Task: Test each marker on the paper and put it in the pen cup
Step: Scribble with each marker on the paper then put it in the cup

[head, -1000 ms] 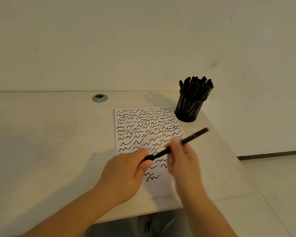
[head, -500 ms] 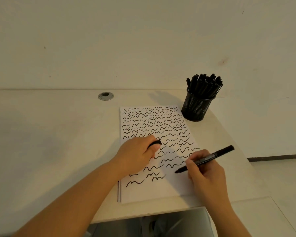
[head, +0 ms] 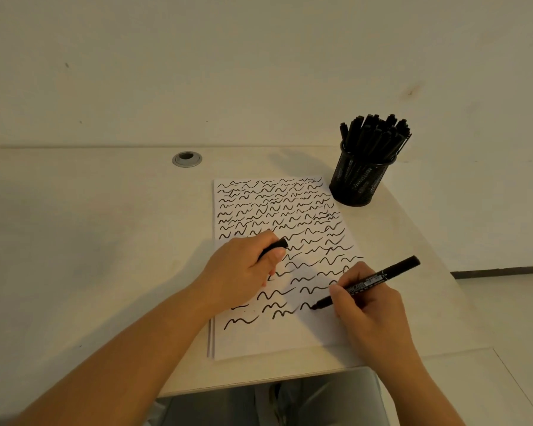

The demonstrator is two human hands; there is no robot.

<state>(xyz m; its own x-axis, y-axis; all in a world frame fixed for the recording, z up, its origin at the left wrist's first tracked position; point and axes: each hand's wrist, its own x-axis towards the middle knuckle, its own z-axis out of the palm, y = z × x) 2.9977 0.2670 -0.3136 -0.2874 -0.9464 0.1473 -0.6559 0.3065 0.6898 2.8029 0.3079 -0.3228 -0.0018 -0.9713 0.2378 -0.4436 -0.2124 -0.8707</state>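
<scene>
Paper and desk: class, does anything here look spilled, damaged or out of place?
Nothing stands out. The paper lies flat, the pen cup stands upright, and the marker in the right hand is writing normally.

I can read no words: the slim black plastic marker (head: 370,281) carries a white printed label (too blurred to make out).

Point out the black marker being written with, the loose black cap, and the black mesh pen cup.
Black marker (head: 370,279), head view, printed barrel.
Black marker cap (head: 274,245), head view, end showing from the left hand.
Black mesh pen cup (head: 356,182), head view, front wall.
</scene>
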